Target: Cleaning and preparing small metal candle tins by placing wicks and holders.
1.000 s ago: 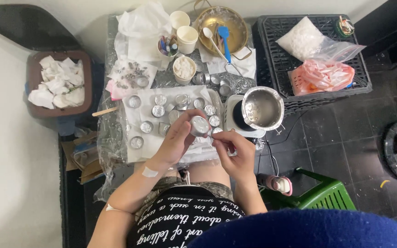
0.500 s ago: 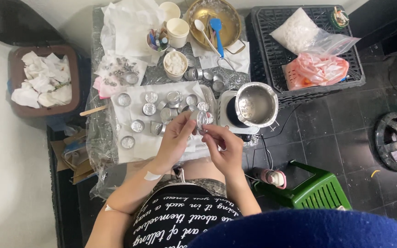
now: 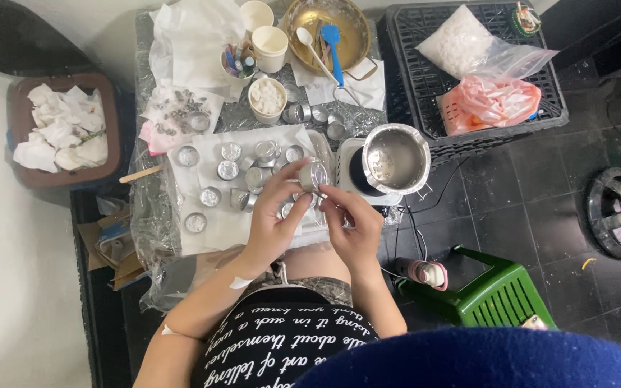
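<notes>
Both hands meet above the desk (image 3: 145, 237): left hand (image 3: 274, 219) grips a small metal tin (image 3: 313, 174); right hand (image 3: 350, 223) pinches its edge. Pot (image 3: 395, 156) just beside.

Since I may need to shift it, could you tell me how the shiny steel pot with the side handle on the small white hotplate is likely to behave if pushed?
The shiny steel pot looks thin-walled and nearly empty, so it is probably light. It overhangs the small white hotplate, so a push could slide or tip it. Its polished metal may be slippery.
</notes>
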